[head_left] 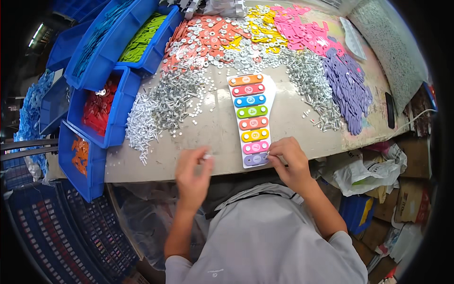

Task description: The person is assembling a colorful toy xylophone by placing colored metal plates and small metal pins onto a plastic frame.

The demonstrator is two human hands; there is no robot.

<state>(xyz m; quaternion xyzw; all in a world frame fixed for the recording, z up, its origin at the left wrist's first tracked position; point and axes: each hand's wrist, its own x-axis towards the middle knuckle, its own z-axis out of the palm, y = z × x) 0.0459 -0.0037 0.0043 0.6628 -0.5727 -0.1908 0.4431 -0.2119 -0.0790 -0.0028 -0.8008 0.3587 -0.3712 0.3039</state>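
A toy xylophone point(270, 90) with a white base and a row of coloured bars lies on the table, its narrow end toward me. White round pin heads show at the ends of most bars. At the near end, my right hand point(292, 163) pinches a small white pin at the right end of the purple bar point(256, 159). My left hand point(193, 174) is off to the left of the xylophone, somewhat blurred. Between its thumb and forefinger is a small white piece point(206, 156), too small to make out exactly.
Heaps of white pins point(142, 124), silver screws point(172, 94), washers point(243, 54) and pink point(302, 31), yellow and purple bars point(347, 85) surround the xylophone. Blue bins point(124, 106) stand at the left. A dark phone-like object point(389, 110) lies right, near a large bag point(388, 45).
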